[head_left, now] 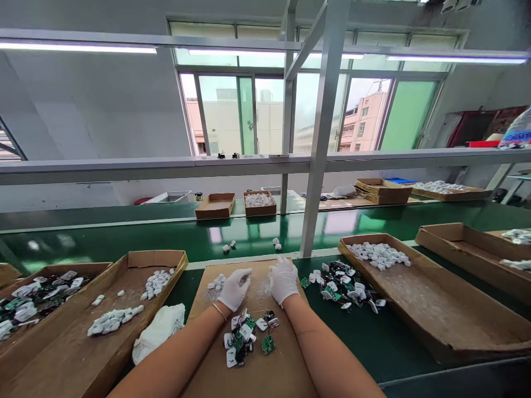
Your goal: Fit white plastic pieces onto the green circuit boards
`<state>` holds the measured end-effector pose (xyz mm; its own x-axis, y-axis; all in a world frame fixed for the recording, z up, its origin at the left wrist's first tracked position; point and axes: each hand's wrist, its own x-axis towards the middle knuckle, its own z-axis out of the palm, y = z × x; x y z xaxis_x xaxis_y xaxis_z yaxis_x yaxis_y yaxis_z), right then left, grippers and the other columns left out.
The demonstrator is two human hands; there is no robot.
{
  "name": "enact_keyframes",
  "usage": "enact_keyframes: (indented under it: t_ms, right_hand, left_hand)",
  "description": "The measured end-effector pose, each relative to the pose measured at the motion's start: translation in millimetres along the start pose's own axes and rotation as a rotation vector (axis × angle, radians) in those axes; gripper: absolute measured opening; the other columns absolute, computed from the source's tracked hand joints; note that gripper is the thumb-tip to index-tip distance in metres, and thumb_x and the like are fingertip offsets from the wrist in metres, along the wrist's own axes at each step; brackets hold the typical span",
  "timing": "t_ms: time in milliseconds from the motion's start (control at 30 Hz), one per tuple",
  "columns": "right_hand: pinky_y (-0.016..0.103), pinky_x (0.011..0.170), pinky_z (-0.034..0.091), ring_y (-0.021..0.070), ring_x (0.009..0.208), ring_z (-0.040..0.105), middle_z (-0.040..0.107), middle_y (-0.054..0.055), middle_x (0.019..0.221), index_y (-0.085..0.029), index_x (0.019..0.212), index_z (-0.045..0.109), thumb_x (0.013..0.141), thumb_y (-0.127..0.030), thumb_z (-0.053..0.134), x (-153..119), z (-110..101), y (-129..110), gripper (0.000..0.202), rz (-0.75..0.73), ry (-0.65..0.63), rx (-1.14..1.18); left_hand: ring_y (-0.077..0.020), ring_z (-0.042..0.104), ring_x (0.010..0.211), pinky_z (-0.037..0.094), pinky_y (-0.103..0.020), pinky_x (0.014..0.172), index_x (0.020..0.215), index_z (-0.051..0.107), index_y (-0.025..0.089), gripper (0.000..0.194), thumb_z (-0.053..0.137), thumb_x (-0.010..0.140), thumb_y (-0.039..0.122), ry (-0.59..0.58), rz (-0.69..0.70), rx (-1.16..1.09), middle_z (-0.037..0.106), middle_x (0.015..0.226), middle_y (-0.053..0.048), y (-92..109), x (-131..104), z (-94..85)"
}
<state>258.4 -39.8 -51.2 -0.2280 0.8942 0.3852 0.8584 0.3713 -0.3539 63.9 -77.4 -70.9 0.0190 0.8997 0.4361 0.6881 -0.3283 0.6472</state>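
Observation:
My left hand (235, 289), in a white glove, is over the cardboard sheet (286, 370), its fingers curled and thumb drawn in. Whatever it pinches is too small to make out. Beside it lies a small heap of white plastic pieces (216, 283). My right hand (284, 281), also gloved, is a little apart to the right, fingers bent inward; their contents are hidden. Nearer me on the cardboard is a pile of green circuit boards with white casings (240, 337). A loose circuit board (267, 345) lies to its right.
More boards and casings are heaped (346, 284) on the green bench at right. A cardboard tray (418, 309) with white pieces stands beyond; another tray (53, 359) stands left, near a white cloth (160, 331). A metal post (317, 166) rises ahead, before the green conveyor belt (136, 240).

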Motion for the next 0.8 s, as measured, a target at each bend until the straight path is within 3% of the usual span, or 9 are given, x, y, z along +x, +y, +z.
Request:
enact_keyframes:
  t_ms: [100,200,267,367,433,600,700,800]
  right_hand:
    - [0.043,0.095,0.039,0.0265,0.101,0.059,0.068,0.013,0.105,-0.017,0.119,0.065,0.084,-0.025,0.051,-1,6,8,0.038,-0.124,0.151,0.335]
    - [0.043,0.087,0.047,0.0236,0.075,0.063,0.070,0.008,0.076,-0.018,0.106,0.071,0.079,-0.032,0.059,0,16,13,0.033,-0.136,0.173,0.620]
    - [0.044,0.084,0.050,0.0249,0.077,0.066,0.071,0.009,0.079,-0.019,0.095,0.074,0.075,-0.035,0.064,-1,23,11,0.027,-0.118,0.110,0.775]
    - [0.043,0.085,0.054,0.0267,0.087,0.069,0.073,0.013,0.096,-0.018,0.102,0.072,0.072,-0.036,0.069,-7,31,5,0.035,-0.062,-0.041,1.006]
    - [0.044,0.088,0.054,0.0277,0.093,0.069,0.072,0.013,0.102,-0.017,0.105,0.070,0.068,-0.036,0.073,-13,31,-1,0.042,-0.033,-0.095,1.042]
    - [0.045,0.088,0.053,0.0281,0.092,0.068,0.073,0.010,0.097,-0.019,0.097,0.072,0.068,-0.038,0.074,-26,17,-23,0.034,-0.060,-0.179,1.011]
    - [0.044,0.086,0.054,0.0277,0.089,0.069,0.074,0.009,0.092,-0.020,0.091,0.072,0.070,-0.036,0.071,-30,9,-31,0.026,0.026,-0.196,1.099]
    - [0.045,0.087,0.053,0.0280,0.092,0.068,0.073,0.010,0.096,-0.019,0.096,0.071,0.067,-0.035,0.073,-30,8,-29,0.033,0.098,-0.151,1.178]
  left_hand:
    - [-0.0190,0.065,0.092,0.053,-0.040,0.091,0.121,0.055,0.014,0.040,0.051,0.081,0.018,0.079,0.009,-0.078,0.066,0.110,-0.012,0,1,0.7]
    - [-0.0177,0.065,0.089,0.054,-0.039,0.090,0.121,0.054,0.016,0.042,0.054,0.079,0.016,0.113,0.045,-0.122,0.065,0.107,-0.010,4,-3,0.3]
    - [-0.0170,0.065,0.088,0.054,-0.038,0.089,0.120,0.054,0.017,0.042,0.056,0.078,0.014,0.117,0.071,-0.136,0.065,0.106,-0.008,7,-7,-0.3]
    - [-0.0167,0.064,0.087,0.053,-0.039,0.090,0.121,0.053,0.019,0.044,0.055,0.078,0.011,0.110,0.128,-0.119,0.065,0.107,-0.008,15,-12,-2.4]
    - [-0.0172,0.063,0.087,0.053,-0.040,0.090,0.123,0.052,0.019,0.047,0.055,0.077,0.008,0.104,0.156,-0.089,0.064,0.106,-0.008,19,-14,-4.1]
    - [-0.0217,0.061,0.102,0.050,-0.044,0.096,0.127,0.052,0.021,0.058,0.053,0.072,0.002,0.044,0.253,-0.050,0.062,0.115,-0.010,21,-20,-3.2]
    - [-0.0241,0.056,0.115,0.047,-0.044,0.102,0.130,0.051,0.022,0.059,0.058,0.074,0.005,0.019,0.335,-0.031,0.059,0.122,-0.011,22,-23,-2.9]
    - [-0.0251,0.051,0.123,0.043,-0.045,0.107,0.133,0.049,0.022,0.060,0.066,0.076,0.015,0.016,0.344,0.017,0.055,0.131,-0.012,27,-19,-13.1]
